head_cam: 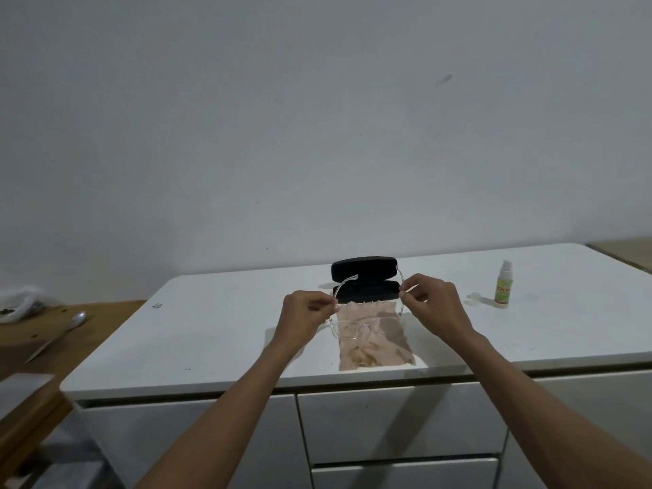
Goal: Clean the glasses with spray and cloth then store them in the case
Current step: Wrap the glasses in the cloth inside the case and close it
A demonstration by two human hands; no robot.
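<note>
Two hands [307,310] [432,301] on glasses [360,328]

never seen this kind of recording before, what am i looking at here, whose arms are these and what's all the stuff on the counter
There is no machine here. A person wears a wide-angle camera on the head, so this single picture looks forward and down along their own bare arms. The left hand and right hand each pinch one temple arm of a pair of clear-framed glasses, holding them open just above a pinkish cloth lying on a white counter. Behind the cloth sits an open black case. To the right stands a small spray bottle with its clear cap lying beside it.
</note>
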